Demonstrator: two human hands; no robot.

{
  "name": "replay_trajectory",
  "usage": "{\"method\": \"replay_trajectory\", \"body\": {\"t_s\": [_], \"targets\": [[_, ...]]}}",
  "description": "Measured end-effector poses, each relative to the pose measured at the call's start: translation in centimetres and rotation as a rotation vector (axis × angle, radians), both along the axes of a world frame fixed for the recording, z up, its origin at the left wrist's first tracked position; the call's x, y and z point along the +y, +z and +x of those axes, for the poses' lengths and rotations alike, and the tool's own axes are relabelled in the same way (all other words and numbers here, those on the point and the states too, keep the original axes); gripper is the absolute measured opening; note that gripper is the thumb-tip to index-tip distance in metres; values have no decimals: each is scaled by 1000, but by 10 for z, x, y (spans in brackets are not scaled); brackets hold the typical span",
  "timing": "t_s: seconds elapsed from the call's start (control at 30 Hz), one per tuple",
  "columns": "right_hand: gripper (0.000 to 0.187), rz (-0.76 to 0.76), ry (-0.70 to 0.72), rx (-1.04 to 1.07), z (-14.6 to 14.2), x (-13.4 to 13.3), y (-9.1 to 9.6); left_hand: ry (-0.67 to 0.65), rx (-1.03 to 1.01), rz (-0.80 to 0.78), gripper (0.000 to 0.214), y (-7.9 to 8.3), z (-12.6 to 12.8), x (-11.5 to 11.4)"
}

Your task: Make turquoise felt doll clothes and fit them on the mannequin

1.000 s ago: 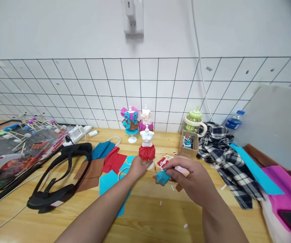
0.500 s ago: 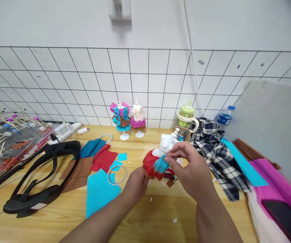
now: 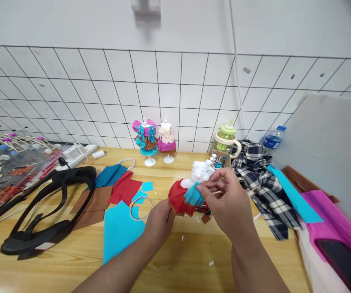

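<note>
A small white dress-form mannequin (image 3: 200,171) lies tilted between my hands, its neck pointing up and right. Around its lower part is a ruffled red paper skirt (image 3: 177,196) with brown paper at the hem. My left hand (image 3: 159,221) is closed on the mannequin from the skirt side; its fingertips are partly hidden behind the skirt. Between thumb and fingers, my right hand (image 3: 228,201) pinches a gathered piece of light blue crepe paper (image 3: 194,195), which lies against the red skirt near the waist. A dark tool (image 3: 204,210) shows partly beneath.
Two dressed mannequins (image 3: 146,138) stand by the wall. Blue paper (image 3: 122,228), red paper (image 3: 125,187) and a tape ring (image 3: 141,208) lie left, beside a black headset strap (image 3: 25,240). Right are a small box (image 3: 224,156), green-lidded cup (image 3: 228,132), plaid cloth (image 3: 264,183) and phone (image 3: 343,260).
The mannequin and both hands have shifted slightly left in view. The light blue paper now lies flatter and more spread against the skirt, still pinched by my right hand.
</note>
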State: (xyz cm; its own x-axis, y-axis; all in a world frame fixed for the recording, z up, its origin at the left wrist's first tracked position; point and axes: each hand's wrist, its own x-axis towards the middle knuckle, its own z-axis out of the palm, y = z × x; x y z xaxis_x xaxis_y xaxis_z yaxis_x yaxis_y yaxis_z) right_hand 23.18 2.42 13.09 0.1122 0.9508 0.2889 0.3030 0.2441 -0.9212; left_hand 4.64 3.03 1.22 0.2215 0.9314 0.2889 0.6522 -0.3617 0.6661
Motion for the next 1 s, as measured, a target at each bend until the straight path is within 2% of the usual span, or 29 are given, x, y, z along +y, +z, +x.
{"method": "replay_trajectory", "body": {"t_s": [0.57, 0.67, 0.73, 0.83, 0.93, 1.0], "targets": [[22, 43, -191, -346, -8, 2, -3, 40, -25, 28, 25, -11, -4, 4], [22, 51, -226, -392, -8, 4, -4, 12, -38, 6, 27, -13, -3, 4], [25, 59, -214, -382, -7, 5, -5, 3, -90, -40, 29, -14, 0, 3], [34, 77, -120, -270, -3, 7, -4, 34, -220, -161, 34, -15, 3, 2], [27, 96, -60, -215, -1, 9, -4, 28, -317, -256, 39, -14, 4, 2], [22, 100, -38, -238, -1, 10, -3, 9, -336, -259, 40, -11, 4, 1]]}}
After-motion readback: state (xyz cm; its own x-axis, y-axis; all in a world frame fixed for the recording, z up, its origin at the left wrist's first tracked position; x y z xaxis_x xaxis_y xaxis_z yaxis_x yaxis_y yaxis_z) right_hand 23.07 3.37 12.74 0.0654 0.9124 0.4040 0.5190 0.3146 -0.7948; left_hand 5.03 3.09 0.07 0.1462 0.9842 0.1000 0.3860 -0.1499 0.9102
